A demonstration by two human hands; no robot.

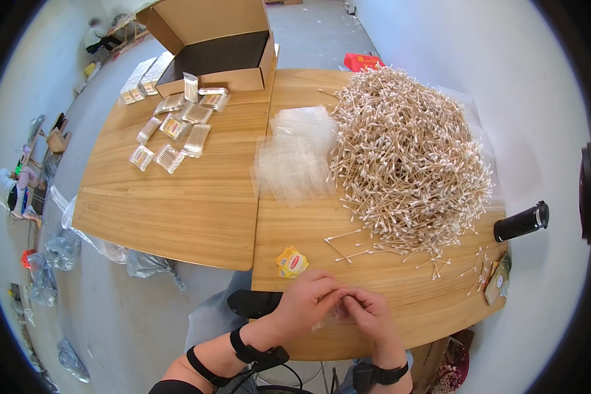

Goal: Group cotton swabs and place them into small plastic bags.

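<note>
Close together over the table's near edge, my left hand (306,302) and my right hand (373,314) pinch a small clear plastic bag (322,322) between their fingertips. The fingers cover most of the bag, and what it contains cannot be made out. Just beyond my left hand lies a small stack of yellow and red printed cards (292,262). Several loose cotton swabs (348,255) are scattered ahead of my hands. Behind them rises a large heap of cotton swabs (407,157). Flat clear plastic bags (295,161) lie in a pile left of the heap.
Filled swab packets (171,159) lie on the left table (151,210) before an open cardboard box (243,75). White stacked packs (138,79) stand beside it. At right are a black cylinder (522,222) and a phone-like object (496,284). Two people are farther off at left.
</note>
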